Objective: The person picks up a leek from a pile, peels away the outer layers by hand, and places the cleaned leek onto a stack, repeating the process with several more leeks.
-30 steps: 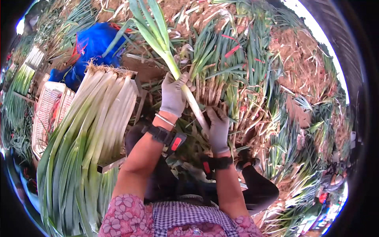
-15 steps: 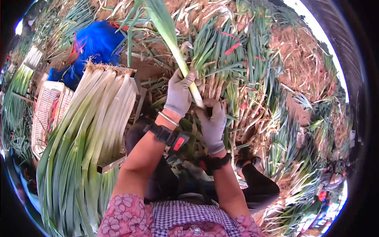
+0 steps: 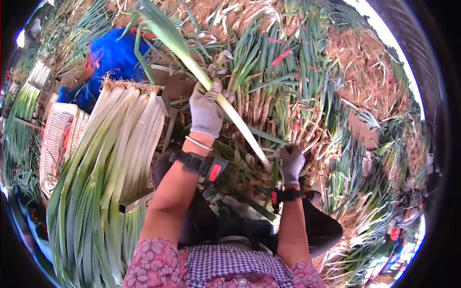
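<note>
My left hand (image 3: 207, 106), in a pale glove, is closed around the shaft of a long green onion (image 3: 242, 128). Its green leaves rise to the upper left, and its white root end slants down to the right. My right hand (image 3: 292, 161), also gloved, is curled closed to the right of that root end, apart from the shaft. A thin green strip of leaf (image 3: 269, 136) runs up to its fingers; whether they grip it is hard to tell. On my left, a thick stack of trimmed green onions (image 3: 122, 129) lies in a metal-edged holder (image 3: 165, 103), roots pointing away from me.
Beyond the stack lies a blue bundle (image 3: 120, 53). A pale woven plastic basket (image 3: 55, 139) stands at the far left, near another onion bundle (image 3: 31, 93). Loose green onions (image 3: 261, 62) with red ties cover the ground ahead and right, among dry peelings (image 3: 365, 77).
My right hand has moved away from the root end, to the right and toward me. My left hand has shifted slightly left, and the onion leans further left.
</note>
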`<state>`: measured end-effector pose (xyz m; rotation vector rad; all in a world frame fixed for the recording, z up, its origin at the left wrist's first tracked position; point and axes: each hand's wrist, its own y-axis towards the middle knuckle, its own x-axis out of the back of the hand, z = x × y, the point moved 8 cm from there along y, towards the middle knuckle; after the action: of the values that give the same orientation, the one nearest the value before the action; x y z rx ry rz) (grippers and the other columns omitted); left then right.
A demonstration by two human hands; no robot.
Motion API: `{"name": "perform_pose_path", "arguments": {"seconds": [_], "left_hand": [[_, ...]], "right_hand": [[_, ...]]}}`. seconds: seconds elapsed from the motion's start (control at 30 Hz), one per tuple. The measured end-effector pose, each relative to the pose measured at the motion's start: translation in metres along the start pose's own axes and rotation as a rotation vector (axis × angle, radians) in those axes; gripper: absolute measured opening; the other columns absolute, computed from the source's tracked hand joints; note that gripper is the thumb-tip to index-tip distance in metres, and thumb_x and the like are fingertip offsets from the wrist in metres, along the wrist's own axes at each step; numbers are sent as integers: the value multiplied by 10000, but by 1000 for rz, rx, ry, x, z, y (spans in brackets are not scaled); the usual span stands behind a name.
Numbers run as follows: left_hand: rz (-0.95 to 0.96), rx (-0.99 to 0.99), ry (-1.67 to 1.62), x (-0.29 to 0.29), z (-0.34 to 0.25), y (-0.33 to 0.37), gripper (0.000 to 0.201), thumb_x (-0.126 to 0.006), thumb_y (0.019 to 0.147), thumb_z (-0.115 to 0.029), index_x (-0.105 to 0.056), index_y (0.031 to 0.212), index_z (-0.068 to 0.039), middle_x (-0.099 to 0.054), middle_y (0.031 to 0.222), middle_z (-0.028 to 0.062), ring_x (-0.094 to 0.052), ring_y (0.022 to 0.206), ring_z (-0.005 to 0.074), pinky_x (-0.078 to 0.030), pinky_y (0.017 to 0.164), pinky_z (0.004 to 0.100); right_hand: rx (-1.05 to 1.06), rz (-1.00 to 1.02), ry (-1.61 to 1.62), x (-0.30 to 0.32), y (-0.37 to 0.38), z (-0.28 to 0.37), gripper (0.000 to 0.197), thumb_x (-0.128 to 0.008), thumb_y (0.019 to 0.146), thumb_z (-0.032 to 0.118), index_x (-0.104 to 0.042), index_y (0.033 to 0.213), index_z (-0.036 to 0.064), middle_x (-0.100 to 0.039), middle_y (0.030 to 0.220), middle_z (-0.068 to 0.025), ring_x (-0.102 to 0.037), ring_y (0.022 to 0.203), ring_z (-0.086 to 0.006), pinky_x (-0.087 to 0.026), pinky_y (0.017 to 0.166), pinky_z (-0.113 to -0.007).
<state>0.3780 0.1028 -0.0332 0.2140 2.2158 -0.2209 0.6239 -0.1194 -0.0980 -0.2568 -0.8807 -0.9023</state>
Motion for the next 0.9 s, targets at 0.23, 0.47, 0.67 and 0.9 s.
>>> {"name": "perform_pose_path", "arguments": {"seconds": [0.23, 0.47, 0.67, 0.9], "left_hand": [[207, -52, -114, -12, -21, 11, 208, -563, 947, -190, -532, 1066, -23, -461, 825, 18, -474, 760, 165, -439, 698, 336], [288, 110, -318, -10, 16, 9, 258, -577, 932, -310, -558, 1028, -71, -468, 800, -16, -438, 679, 115, -389, 629, 279], [411, 182, -249, -33, 14, -11, 419, -486, 963, -422, -573, 1132, -48, -476, 747, -17, -423, 579, 108, -361, 517, 259], [374, 174, -167, -35, 9, -11, 417, -540, 938, -386, -573, 1128, -17, -490, 713, 3, -430, 527, 120, -367, 484, 276]], "right_hand": [[-47, 58, 248, 19, -13, -3, 175, -658, 807, 200, -673, 868, 37, -672, 790, -147, -626, 715, -279, -496, 706, -392], [356, -37, 255, -28, -39, 161, 146, -516, 936, 156, -569, 1010, 42, -595, 940, -195, -598, 876, -388, -479, 710, -449], [370, 268, 260, -83, -15, 97, 167, -505, 929, 165, -616, 948, 42, -636, 801, -164, -618, 679, -334, -487, 613, -404], [500, 223, 311, -8, -55, 167, 129, -651, 826, 141, -642, 887, 28, -650, 784, -130, -626, 663, -298, -491, 607, -359]]}}
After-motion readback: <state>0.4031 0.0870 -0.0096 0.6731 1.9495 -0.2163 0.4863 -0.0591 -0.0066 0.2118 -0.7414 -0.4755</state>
